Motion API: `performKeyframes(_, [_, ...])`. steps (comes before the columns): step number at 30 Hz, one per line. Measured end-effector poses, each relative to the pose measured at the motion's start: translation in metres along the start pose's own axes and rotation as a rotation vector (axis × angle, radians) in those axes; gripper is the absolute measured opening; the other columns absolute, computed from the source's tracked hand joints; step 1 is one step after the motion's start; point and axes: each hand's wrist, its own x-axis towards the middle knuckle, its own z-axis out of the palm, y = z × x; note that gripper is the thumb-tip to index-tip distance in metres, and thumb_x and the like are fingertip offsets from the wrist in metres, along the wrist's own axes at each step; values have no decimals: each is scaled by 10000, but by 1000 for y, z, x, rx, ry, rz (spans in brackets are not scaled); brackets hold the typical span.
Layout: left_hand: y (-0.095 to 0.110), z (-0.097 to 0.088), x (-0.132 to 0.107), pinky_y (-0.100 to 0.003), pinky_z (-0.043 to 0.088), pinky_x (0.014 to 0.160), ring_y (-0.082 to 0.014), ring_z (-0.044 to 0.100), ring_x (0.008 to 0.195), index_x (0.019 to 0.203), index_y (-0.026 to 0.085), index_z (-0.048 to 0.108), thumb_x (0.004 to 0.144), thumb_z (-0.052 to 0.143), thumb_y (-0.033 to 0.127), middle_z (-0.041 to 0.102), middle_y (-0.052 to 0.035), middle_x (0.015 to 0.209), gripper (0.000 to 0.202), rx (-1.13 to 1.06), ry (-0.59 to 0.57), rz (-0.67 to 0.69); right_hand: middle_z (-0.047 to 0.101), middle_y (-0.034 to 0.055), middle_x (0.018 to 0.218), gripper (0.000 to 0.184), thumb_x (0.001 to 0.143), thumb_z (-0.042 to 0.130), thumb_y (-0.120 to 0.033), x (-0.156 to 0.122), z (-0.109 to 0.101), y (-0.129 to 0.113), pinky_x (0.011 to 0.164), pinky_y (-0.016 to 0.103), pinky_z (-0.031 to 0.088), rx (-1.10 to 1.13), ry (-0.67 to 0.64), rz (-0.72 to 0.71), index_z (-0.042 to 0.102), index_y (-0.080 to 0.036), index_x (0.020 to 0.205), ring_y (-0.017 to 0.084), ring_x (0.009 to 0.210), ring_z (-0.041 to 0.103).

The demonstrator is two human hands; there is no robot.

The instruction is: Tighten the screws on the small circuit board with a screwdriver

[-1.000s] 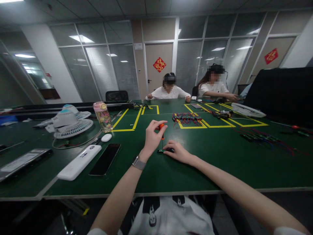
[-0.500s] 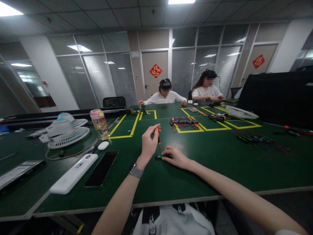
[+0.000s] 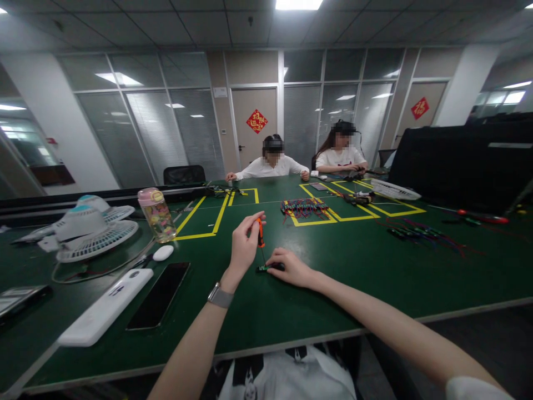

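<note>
My left hand (image 3: 246,239) is closed around an orange and black screwdriver (image 3: 261,233), held upright with its thin shaft pointing down. The shaft's tip meets a small green circuit board (image 3: 261,269) lying on the green table. My right hand (image 3: 289,268) rests on the table and pinches the right end of that board, so its fingers hide part of it. A dark piece shows under the right fingers; I cannot make out what it is.
To the left are a black phone (image 3: 159,296), a white power bank (image 3: 106,307), a white case (image 3: 163,253), a bottle (image 3: 157,215) and fan parts (image 3: 97,240). Wired boards (image 3: 306,208) lie ahead, more (image 3: 420,234) at right. Two people sit across the table.
The whole view has shifted, so hands and table things appear a little further left. Both hands keep their hold, the screwdriver still upright on the circuit board.
</note>
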Motion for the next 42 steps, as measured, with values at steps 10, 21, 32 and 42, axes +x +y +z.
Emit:
performKeyframes(10, [2, 1, 1, -224, 500, 729, -120, 609, 794, 1021, 195, 679, 876, 546, 276, 619, -32, 892, 212, 71, 43, 44, 617, 64, 854, 152, 814, 626, -170, 0, -1, -2, 735, 287, 469, 3, -11, 9, 709, -157, 940, 180, 813, 572])
performKeyframes(21, [-1, 1, 0, -277, 518, 818, -156, 651, 923, 1100, 175, 647, 916, 468, 240, 656, -84, 1068, 266, -45, 15, 1, 615, 61, 861, 144, 831, 608, -191, -1, -1, 1, 751, 296, 466, -4, -35, 15, 704, -171, 936, 186, 828, 568])
performKeyframes(32, [3, 1, 1, -219, 510, 711, -129, 626, 831, 1008, 176, 667, 884, 510, 175, 643, -51, 942, 200, 64, 62, 55, 615, 65, 863, 140, 832, 604, -178, -2, 0, 4, 745, 300, 466, 5, -37, -1, 698, -161, 936, 186, 815, 566])
performKeyframes(42, [5, 0, -2, -273, 483, 822, -157, 597, 934, 1059, 185, 638, 930, 457, 221, 615, -61, 1009, 225, 206, 22, 120, 612, 67, 864, 134, 836, 605, -181, -2, -2, 1, 756, 303, 469, -5, -42, 4, 697, -160, 932, 190, 829, 572])
